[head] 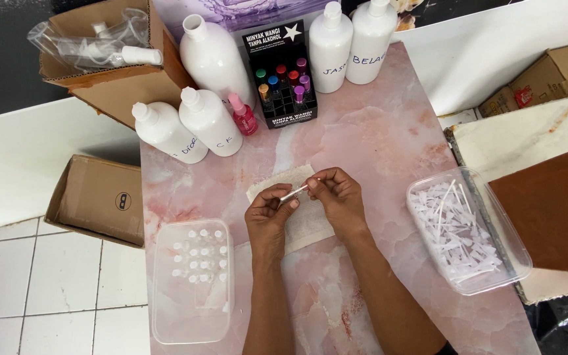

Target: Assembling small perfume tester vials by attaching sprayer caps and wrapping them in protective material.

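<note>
Small vial [295, 192] pinched between both hands over cloth [297, 210], table edges well apart.

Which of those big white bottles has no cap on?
The tallest white bottle, at the back left beside the black display rack. Its neck ends in an open mouth, while the other four white bottles carry white caps.

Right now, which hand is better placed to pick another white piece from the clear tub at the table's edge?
Right hand: the tub of white pieces lies on its side. The left hand is farther off, nearer the tub of small vials. Both hands hold the small tube, so one must let go.
</note>
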